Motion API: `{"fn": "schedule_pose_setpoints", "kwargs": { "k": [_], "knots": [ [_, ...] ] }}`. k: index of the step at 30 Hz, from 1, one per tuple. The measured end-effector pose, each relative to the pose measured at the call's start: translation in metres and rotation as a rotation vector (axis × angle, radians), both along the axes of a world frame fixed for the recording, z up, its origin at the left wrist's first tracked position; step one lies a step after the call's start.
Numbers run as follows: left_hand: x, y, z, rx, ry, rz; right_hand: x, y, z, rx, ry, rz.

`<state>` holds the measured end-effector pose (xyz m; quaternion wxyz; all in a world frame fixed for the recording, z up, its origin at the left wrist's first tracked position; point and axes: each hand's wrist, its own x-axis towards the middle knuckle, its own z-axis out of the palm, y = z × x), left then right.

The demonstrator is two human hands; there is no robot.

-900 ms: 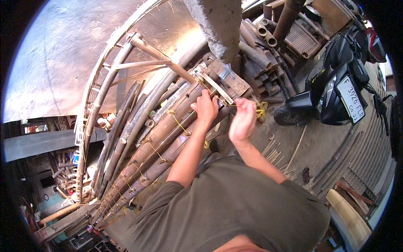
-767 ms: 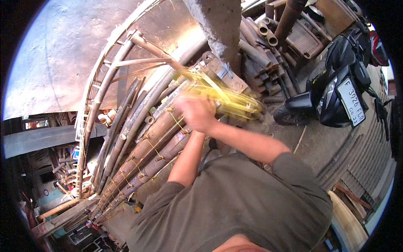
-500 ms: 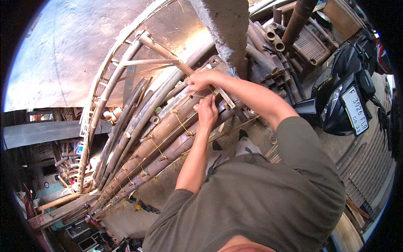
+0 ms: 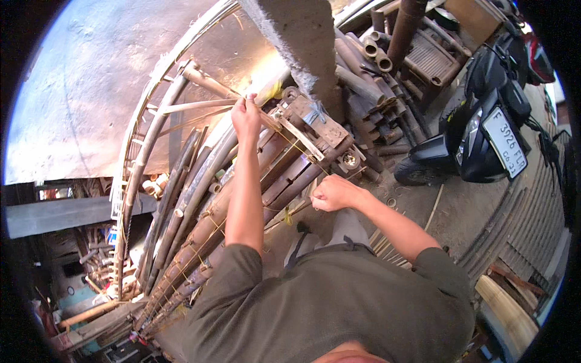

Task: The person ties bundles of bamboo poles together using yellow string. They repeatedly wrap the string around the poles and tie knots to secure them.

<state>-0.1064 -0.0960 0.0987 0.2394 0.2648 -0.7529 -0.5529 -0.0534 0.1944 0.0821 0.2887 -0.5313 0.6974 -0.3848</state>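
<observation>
Long brown bamboo poles (image 4: 209, 219) lie side by side on a slant before me, bound at intervals with thin yellow cord (image 4: 295, 147). On their far side, my left hand (image 4: 244, 115) is raised and closed in a pinch, apparently on one end of the cord. My right hand (image 4: 336, 193) is closed in a fist on the near side, with a thin strand running up from it toward the poles' end. Inside both fists the cord is hidden. Between the hands, a pale wooden slat (image 4: 302, 139) lies across the pole ends, beside a worn wooden block (image 4: 321, 124).
A curved bamboo frame (image 4: 158, 130) rises at the left against the wall (image 4: 91, 91). Cut bamboo tubes (image 4: 363, 85) are piled beyond a rough concrete pillar (image 4: 296, 42). A black motorbike (image 4: 478, 142) stands at the right. More slats (image 4: 514, 242) lie on the floor.
My hands have drawn apart: the left has gone up to the far side of the poles, the right down toward me. The view has shifted slightly, and the pole ends are now uncovered.
</observation>
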Motion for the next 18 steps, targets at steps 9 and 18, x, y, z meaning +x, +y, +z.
{"fn": "schedule_pose_setpoints", "kwargs": {
  "k": [9, 18],
  "knots": [
    [0.116, -0.069, -0.018, -0.557, -0.512, -0.17, 0.138, -0.051, 0.015, -0.265, 0.418, -0.374],
    [0.456, -0.117, -0.063, -0.293, -0.58, -0.352, 0.339, -0.164, -0.051, -0.33, -2.084, -0.31]
  ]
}}
